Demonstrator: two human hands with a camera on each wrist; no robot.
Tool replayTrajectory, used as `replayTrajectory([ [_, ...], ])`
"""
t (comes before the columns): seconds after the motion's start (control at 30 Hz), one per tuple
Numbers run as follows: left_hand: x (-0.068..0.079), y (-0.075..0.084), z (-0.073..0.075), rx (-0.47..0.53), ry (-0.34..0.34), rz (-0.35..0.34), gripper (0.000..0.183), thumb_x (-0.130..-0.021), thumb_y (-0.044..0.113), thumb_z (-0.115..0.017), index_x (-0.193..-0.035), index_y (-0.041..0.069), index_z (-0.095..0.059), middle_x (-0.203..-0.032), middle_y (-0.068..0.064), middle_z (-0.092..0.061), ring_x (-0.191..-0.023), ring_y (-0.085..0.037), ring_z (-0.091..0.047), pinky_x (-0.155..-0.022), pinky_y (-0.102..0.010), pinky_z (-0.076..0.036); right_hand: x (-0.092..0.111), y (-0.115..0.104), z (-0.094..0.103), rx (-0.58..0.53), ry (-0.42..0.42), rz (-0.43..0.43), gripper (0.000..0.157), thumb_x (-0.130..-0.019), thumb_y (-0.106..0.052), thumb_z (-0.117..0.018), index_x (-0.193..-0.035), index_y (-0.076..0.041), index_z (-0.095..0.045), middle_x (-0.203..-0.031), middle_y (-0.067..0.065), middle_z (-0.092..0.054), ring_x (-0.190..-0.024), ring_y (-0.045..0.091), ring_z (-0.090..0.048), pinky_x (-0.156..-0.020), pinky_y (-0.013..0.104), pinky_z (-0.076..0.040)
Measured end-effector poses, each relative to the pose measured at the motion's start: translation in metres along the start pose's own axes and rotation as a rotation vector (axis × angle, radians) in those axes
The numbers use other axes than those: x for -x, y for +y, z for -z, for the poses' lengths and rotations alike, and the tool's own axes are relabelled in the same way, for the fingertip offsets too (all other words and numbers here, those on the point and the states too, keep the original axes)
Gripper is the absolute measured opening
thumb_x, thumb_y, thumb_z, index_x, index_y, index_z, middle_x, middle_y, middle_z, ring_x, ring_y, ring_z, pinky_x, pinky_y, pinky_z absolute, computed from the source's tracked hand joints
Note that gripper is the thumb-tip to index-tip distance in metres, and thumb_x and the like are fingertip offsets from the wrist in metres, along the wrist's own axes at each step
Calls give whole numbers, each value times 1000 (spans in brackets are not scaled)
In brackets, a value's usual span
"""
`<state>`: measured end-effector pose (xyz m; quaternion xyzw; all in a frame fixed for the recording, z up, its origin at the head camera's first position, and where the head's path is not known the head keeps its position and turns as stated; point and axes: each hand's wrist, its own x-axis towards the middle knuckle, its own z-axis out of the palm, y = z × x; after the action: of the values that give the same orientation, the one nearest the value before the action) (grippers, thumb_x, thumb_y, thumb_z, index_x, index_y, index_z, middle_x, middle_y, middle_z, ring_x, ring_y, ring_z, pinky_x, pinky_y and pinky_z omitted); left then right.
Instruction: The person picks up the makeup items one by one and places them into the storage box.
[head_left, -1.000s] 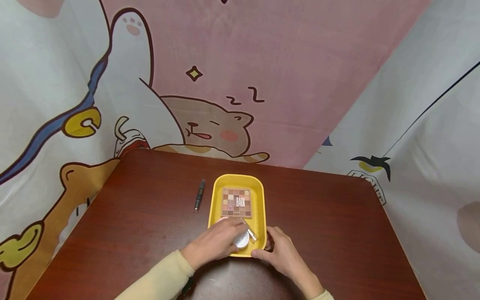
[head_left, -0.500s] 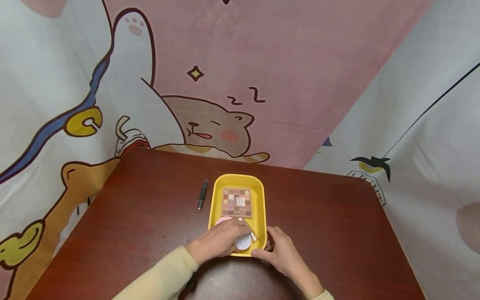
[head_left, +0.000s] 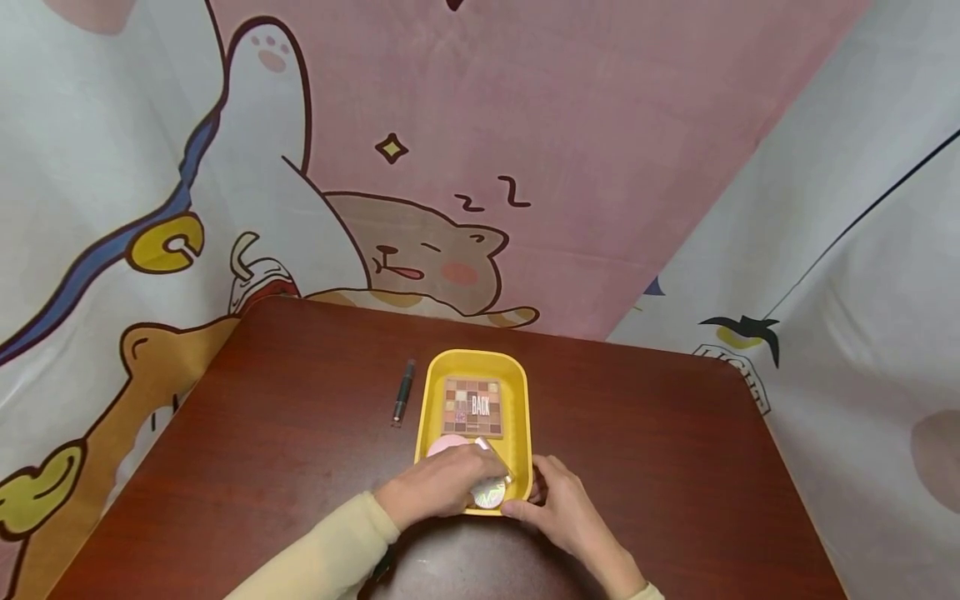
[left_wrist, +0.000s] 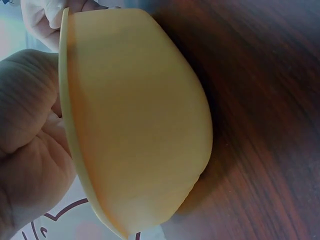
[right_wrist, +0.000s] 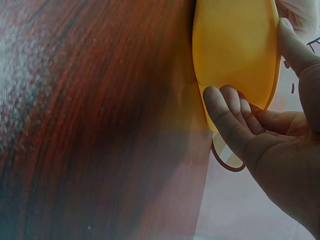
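Note:
A yellow plastic tray [head_left: 522, 417] sits on the dark wooden table. Reaching over its near left rim, my left hand [head_left: 442, 482] has its fingers down inside, around a round silvery case [head_left: 490, 493]; its fingertips are hidden. Beside those fingers a slim tube with a shiny cap [head_left: 491, 454] lies slanted. My right hand [head_left: 558, 504] grips the tray's near right corner, thumb at the rim and fingers curled against the outer wall [right_wrist: 235, 55]. An eyeshadow palette [head_left: 472, 408] marked BACK lies in the far half. Part of a pink round item [head_left: 447, 444] shows behind the left hand.
A dark double-ended makeup pen [head_left: 403, 393] lies on the table [head_left: 300, 433] left of the tray. Printed cloth with cartoon animals [head_left: 442, 250] hangs behind the table and along both sides.
Within the tray, the round silvery case has shifted slightly nearer and right and catches light differently. The tube's upper end has moved a little left. My right hand keeps its hold on the tray.

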<state>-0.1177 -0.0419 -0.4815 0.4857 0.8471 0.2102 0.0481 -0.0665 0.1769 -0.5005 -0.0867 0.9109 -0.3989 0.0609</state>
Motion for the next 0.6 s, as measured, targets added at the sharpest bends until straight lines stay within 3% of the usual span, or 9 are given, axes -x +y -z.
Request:
replayTrajectory([
  [0.2, -1, -1, 0, 41, -8, -37, 39, -69, -13, -83, -86, 19, -67, -82, 11, -63, -78, -1, -57, -71, -9, -40, 0, -2, 1, -4, -5, -2, 59, -76, -30, -93, -121, -2, -67, -92, -2, -55, -78, 10, -58, -65, 20, -51],
  [0.6, -5, 2, 0, 37, -43, -3, 37, -74, -12, -81, -87, 21, -69, -76, 10, -61, -70, 0, -48, -67, -10, -39, 0, 0, -1, 1, 4, 8, 58, -76, -29, -93, -121, -2, -68, -94, -1, -56, -79, 12, -61, -66, 21, -53],
])
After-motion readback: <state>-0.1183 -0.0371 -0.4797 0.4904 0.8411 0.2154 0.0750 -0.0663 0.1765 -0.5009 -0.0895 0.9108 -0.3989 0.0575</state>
